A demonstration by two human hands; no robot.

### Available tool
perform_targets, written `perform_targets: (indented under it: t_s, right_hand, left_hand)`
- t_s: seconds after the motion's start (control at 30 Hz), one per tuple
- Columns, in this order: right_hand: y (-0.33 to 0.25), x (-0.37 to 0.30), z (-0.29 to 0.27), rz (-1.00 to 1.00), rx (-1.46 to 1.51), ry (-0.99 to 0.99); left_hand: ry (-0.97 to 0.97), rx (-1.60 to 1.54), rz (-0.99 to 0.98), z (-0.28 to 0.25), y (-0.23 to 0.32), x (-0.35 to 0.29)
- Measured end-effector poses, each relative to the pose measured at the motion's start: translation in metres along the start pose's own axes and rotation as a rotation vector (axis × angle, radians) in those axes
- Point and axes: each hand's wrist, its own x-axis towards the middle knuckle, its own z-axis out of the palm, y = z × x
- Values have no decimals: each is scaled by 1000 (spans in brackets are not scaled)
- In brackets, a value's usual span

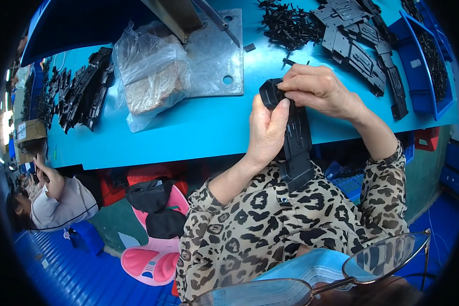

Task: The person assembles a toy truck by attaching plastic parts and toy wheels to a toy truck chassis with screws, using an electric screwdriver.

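Observation:
A long black plastic housing (297, 145) is in my left hand (268, 130), whose thumb and fingers wrap round its upper end. Its lower end rests against my patterned shirt. At that same upper end, my right hand (321, 89) is closed in a pinch, fingertips touching the housing. A thin black piece (289, 61) sticks out by the right hand's knuckles; whether the fingers hold it I cannot tell. What lies between the right fingertips is hidden. Beyond the hands lie a heap of small black plastic parts (290, 26) and a pile of flat black housings (354, 46).
A metal stand's base plate (217, 71) with a plastic-wrapped block (155, 76) occupies the turquoise table (188, 137). More long black parts (89, 89) are stacked at left. A blue bin (410, 66) of small parts stands right. A pink seat (153, 262) and another person (61, 201) are at left.

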Motion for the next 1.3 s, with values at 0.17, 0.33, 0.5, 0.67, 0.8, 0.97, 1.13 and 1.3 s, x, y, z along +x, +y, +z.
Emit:
perform_targets:
  t_s: [0.17, 0.33, 0.5, 0.67, 0.8, 0.97, 1.13, 1.3]
  right_hand:
    - [1, -2, 1, 73, 159, -14]
    - [6, -6, 6, 6, 86, 49]
    - [4, -23, -5, 409, 219, 277]
    - [-2, -29, -1, 428, 232, 162]
    - [5, -30, 2, 356, 180, 162]
    - [12, -29, 1, 331, 209, 137]
    - [17, -27, -4, 211, 76, 31]
    - [28, -31, -5, 51, -31, 44]
  left_hand:
    - [3, 79, 40, -3, 1, -3]
    - [75, 27, -7, 1, 4, 0]
    - [39, 74, -20, -1, 5, -4]
    - [42, 53, -31, 1, 6, -2]
    - [53, 29, -44, 3, 7, -2]
    - [35, 54, -35, 2, 7, -2]
    - [49, 50, -51, 1, 6, -4]
    - [20, 42, -79, 0, 7, -3]
